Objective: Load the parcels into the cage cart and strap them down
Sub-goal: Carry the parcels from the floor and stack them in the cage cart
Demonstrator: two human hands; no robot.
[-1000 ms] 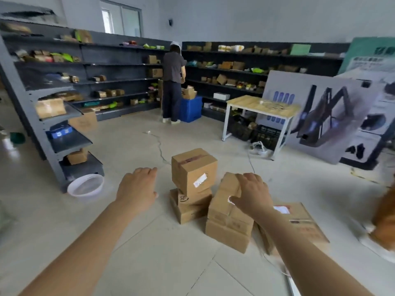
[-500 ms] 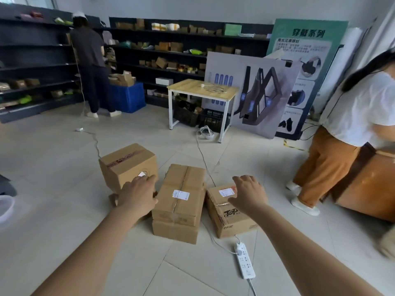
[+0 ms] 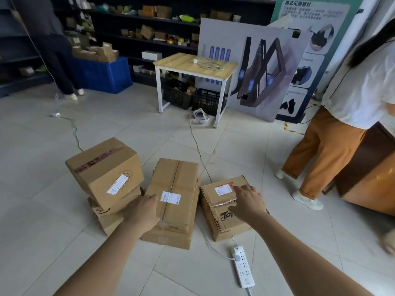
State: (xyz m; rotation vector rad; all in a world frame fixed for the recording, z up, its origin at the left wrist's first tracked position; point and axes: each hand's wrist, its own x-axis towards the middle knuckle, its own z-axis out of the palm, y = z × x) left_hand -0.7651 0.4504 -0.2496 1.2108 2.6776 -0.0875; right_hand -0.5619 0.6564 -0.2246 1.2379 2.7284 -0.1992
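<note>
Several cardboard parcels sit on the tiled floor in front of me. A tilted square box rests on a flatter box at the left. A long taped box lies on another box in the middle. A smaller printed box stands at the right. My left hand hovers over the near left edge of the long box, fingers loosely curled, holding nothing. My right hand is spread over the top of the small printed box, gripping nothing. No cage cart or strap is in view.
A white power strip and its cable lie on the floor beside the parcels. A person in orange trousers stands at the right by a large brown box. A small table, blue crate, shelves and another person stand behind.
My view has swung right and down toward the parcels. Both hands have moved forward, the left from the tilted box toward the long box, the right over the small printed box.
</note>
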